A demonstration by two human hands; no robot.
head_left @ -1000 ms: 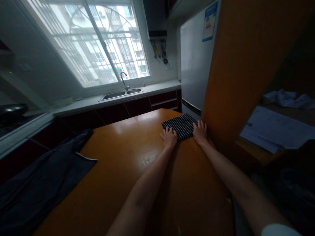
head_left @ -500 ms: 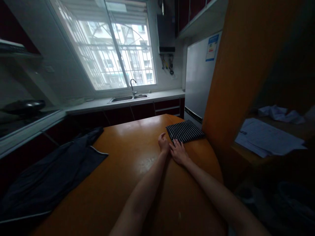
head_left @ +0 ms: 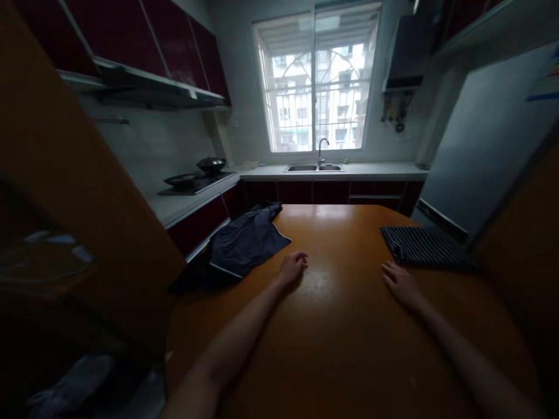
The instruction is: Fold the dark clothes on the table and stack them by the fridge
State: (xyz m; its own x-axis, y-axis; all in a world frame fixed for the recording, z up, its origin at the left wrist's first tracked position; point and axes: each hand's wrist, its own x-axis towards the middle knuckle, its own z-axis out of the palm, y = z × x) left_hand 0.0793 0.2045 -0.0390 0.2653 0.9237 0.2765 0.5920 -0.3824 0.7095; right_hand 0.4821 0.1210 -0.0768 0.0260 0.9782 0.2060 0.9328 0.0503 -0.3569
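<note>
My left hand (head_left: 292,268) hovers over or rests on the wooden table, its fingers loosely bent and a little apart, with nothing in them. To its left a dark garment with white piping (head_left: 248,240) lies crumpled over the table's left edge. My right hand (head_left: 402,286) is open, palm down, fingers stretched out just in front of a folded black cloth with white stripes (head_left: 425,247). Whether its fingertips touch that cloth I cannot tell. The striped cloth lies flat near the table's right side.
The rounded wooden table (head_left: 332,326) fills the foreground. Beyond it runs a white counter (head_left: 375,170) with a double sink (head_left: 301,168) and a tap. Pans (head_left: 212,165) sit on the stove at left. A refrigerator (head_left: 476,145) stands at right.
My view has turned left. My left hand has moved left, away from the right hand and striped cloth, towards the dark garment. The right hand stays by the striped cloth.
</note>
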